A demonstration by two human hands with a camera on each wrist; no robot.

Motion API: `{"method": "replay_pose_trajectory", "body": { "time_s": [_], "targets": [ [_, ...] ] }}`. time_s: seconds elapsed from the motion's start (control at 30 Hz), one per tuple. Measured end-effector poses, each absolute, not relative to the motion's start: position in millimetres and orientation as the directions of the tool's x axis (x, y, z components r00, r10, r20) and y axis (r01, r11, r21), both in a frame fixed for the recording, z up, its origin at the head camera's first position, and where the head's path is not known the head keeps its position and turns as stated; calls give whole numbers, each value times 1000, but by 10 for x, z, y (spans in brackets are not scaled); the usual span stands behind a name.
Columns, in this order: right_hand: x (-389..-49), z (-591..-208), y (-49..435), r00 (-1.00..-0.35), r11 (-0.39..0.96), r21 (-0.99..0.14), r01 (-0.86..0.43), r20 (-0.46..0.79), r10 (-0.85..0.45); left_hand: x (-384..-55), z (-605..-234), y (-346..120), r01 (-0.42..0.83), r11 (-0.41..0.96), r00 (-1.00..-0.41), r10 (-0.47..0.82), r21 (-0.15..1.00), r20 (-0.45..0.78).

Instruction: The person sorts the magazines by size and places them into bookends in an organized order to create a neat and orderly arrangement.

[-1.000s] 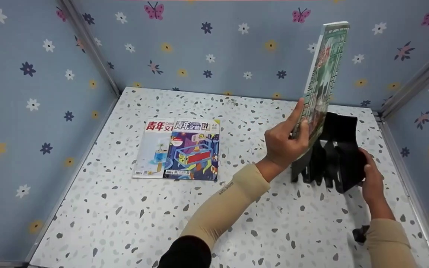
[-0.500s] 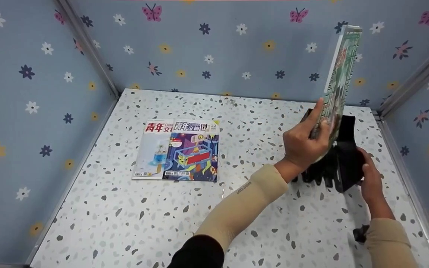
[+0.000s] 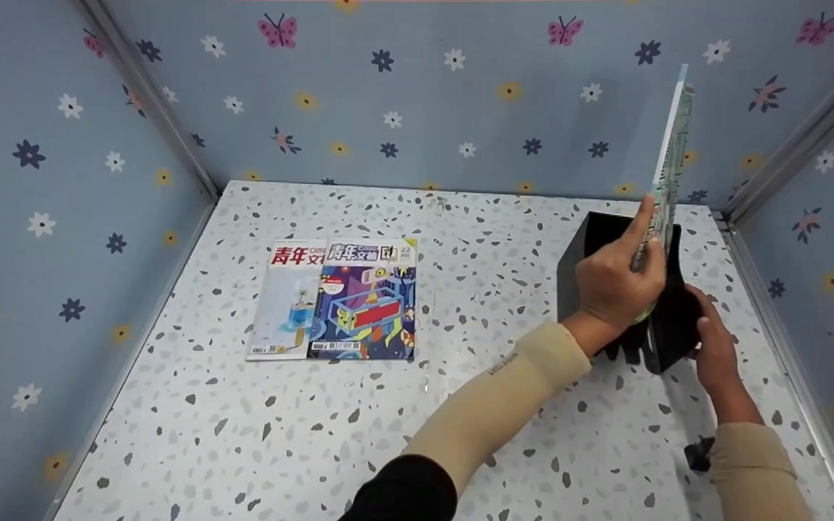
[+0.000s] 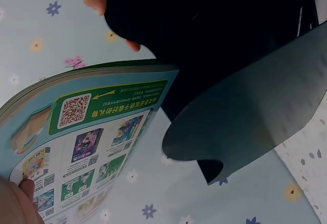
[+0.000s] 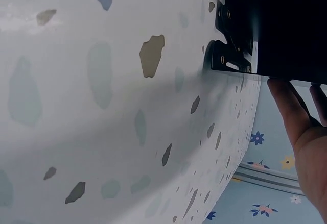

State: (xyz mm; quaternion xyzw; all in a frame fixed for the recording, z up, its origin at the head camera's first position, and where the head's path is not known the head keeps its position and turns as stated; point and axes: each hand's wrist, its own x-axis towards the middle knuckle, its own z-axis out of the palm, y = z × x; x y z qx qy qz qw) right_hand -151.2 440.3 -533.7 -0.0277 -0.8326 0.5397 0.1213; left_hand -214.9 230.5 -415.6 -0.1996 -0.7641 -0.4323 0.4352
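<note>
My left hand (image 3: pixel 616 282) pinches a thick magazine (image 3: pixel 670 166) by its lower part and holds it upright, nearly edge-on in the head view. Product pictures and a QR code show on its back cover (image 4: pixel 82 132) in the left wrist view. Below it stands a black magazine rack (image 3: pixel 571 286) with upright dividers. The magazine's lower end overlaps the rack's opening, partly hidden by my left hand. My right hand (image 3: pixel 717 354) grips the rack's right side, thumb and fingers at its wall. From below, the right wrist view shows those fingers (image 5: pixel 288 106) against the rack.
Two magazines lie flat on the speckled table (image 3: pixel 243 449) to the left: a colourful one (image 3: pixel 370 318) overlaps a pale one (image 3: pixel 279 311). Flower-patterned walls (image 3: pixel 424 94) enclose the back and both sides. A small black object (image 3: pixel 698 454) shows beside the right wrist.
My left hand has carried the magazine rightward over the rack and turned it more edge-on. The rack's left wall has come into view. My right hand stays at the rack's side.
</note>
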Motion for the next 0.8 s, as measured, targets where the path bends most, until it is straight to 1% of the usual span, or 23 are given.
{"method": "replay_pose_trajectory", "body": {
  "time_s": [0.17, 0.43, 0.63, 0.73, 0.8],
  "targets": [
    [-1519, -5329, 4394, -968, 432, -896, -102, 190, 165, -2160, -4236, 2355, 665, 580, -563, -25, 471, 826],
    [-1522, -5361, 4410, -959, 457, -881, -123, 224, 174, -2122, -4326, 2428, 642, 593, -592, -18, 486, 806],
    [-1522, -5365, 4396, -963, 447, -889, -97, 198, 183, -2082, -4441, 2526, 622, 589, -626, -20, 515, 779],
    [-1520, -5358, 4392, -968, 442, -894, -69, 168, 188, -2070, -4544, 2555, 623, 599, -621, -13, 503, 784],
    [-1512, -5354, 4398, -972, 447, -893, -48, 145, 185, -2061, -4610, 2563, 631, 609, -605, 1, 479, 796]
  ]
}}
